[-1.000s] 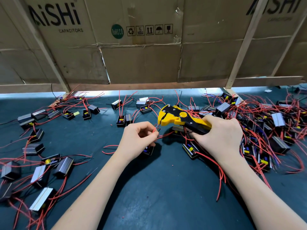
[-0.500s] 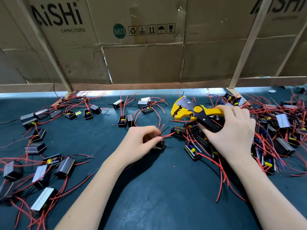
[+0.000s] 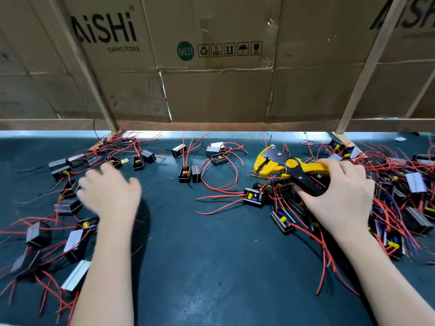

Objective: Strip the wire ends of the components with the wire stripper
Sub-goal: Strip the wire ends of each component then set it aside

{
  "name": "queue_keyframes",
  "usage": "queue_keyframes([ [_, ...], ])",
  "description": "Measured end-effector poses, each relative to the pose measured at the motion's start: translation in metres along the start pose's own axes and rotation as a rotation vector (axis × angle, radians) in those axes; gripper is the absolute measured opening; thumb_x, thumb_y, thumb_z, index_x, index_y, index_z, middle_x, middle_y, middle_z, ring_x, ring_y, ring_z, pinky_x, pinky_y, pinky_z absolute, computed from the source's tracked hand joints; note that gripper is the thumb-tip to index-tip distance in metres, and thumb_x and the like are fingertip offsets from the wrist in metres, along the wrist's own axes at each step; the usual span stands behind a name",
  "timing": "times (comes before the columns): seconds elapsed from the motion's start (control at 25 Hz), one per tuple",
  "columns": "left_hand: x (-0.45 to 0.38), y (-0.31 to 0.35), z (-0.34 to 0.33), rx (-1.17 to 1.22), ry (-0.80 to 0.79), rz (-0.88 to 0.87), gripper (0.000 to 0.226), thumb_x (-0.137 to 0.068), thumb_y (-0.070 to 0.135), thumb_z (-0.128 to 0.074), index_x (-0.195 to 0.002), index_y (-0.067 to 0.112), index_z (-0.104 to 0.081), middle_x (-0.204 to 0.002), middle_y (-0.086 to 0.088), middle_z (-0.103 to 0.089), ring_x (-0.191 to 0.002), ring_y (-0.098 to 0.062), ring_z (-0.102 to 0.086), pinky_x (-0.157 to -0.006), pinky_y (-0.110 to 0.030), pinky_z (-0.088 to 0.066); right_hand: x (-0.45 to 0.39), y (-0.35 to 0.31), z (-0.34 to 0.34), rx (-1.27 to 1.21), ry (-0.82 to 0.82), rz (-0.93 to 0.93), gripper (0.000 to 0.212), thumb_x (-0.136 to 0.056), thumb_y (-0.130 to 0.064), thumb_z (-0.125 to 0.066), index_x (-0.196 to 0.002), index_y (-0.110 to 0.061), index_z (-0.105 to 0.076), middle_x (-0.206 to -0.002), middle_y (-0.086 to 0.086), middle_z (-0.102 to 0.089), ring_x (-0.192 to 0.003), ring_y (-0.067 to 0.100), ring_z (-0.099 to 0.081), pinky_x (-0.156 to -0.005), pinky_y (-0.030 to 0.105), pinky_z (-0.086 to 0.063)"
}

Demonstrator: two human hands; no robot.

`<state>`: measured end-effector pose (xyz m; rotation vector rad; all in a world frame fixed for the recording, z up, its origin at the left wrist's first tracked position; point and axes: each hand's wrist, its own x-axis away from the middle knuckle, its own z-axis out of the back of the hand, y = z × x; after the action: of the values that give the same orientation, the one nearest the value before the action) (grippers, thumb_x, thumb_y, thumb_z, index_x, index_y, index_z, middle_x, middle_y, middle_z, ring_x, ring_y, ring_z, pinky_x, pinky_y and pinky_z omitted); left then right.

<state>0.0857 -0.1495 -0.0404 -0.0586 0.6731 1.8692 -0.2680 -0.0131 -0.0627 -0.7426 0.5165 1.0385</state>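
Nearest the camera, two bare forearms reach up from the bottom of the frame across a dark mat [image 3: 211,267] dotted with tiny red scraps of insulation. At left centre the left hand [image 3: 110,194] is blurred, fingers spread and relaxed, holding nothing; it hangs over the looser scatter of boxes, probably because that side serves as the place for finished pieces (a guess from the layout only). At right centre the right hand [image 3: 339,196] curls round the black and yellow handles of the wire stripper [image 3: 282,167], keeping it raised above the mat with its yellow head pointing toward the middle of the frame, jaws parted and nothing between them. Just below the tool lies a small black component [image 3: 254,197] with red wires trailing left, handy for the next pick. The dense tangle of components [image 3: 400,196] fills the right edge, close to the tool hand. Farthest back, flattened cardboard cartons [image 3: 211,78] wall off the bench.
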Motion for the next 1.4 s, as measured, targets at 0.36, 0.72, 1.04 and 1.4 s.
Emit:
queue_keyframes([
  [0.36, -0.012, 0.007, -0.028, 0.789, -0.339, 0.064, 0.021, -0.091, 0.03, -0.066, -0.105, 0.013, -0.066, -0.112, -0.01, -0.067, -0.106, -0.027, -0.061, -0.101, -0.043, -0.046, 0.0, 0.001, -0.004, 0.01, -0.027, 0.029, 0.063, -0.058, -0.038, -0.089, -0.111, -0.012, -0.066, -0.101, 0.012, -0.063, -0.099, 0.036, -0.051, -0.077, 0.044, -0.038],
  [0.72, -0.032, 0.019, -0.063, 0.044, -0.189, -0.18, 0.041, -0.095, 0.022, -0.055, -0.13, 0.002, -0.046, -0.138, -0.019, -0.047, -0.129, -0.038, -0.039, -0.1, -0.047, -0.034, 0.002, -0.004, -0.004, -0.033, -0.008, 0.084, 0.061, -0.061, -0.045, -0.086, -0.107, -0.009, -0.068, -0.095, 0.013, -0.064, -0.093, 0.039, -0.054, -0.073, 0.044, -0.039],
  [1.04, -0.04, 0.034, -0.032, -0.033, -0.093, -0.199, 0.043, -0.087, 0.05, -0.06, -0.07, 0.013, -0.071, -0.08, -0.015, -0.069, -0.087, -0.034, -0.064, -0.078, -0.036, -0.046, 0.0, -0.005, -0.006, -0.001, 0.013, 0.104, 0.061, -0.058, -0.04, -0.09, -0.106, -0.008, -0.069, -0.092, 0.012, -0.063, -0.089, 0.037, -0.054, -0.073, 0.044, -0.039],
  [1.4, 0.009, 0.044, -0.032, 0.479, -0.418, -0.417, 0.014, -0.076, 0.01, -0.076, -0.071, 0.022, -0.07, -0.07, 0.005, -0.07, -0.07, -0.009, -0.065, -0.076, -0.026, -0.052, 0.001, -0.004, -0.006, 0.013, 0.019, 0.096, 0.061, -0.058, -0.04, -0.09, -0.106, -0.009, -0.069, -0.092, 0.012, -0.063, -0.088, 0.038, -0.055, -0.072, 0.044, -0.04],
])
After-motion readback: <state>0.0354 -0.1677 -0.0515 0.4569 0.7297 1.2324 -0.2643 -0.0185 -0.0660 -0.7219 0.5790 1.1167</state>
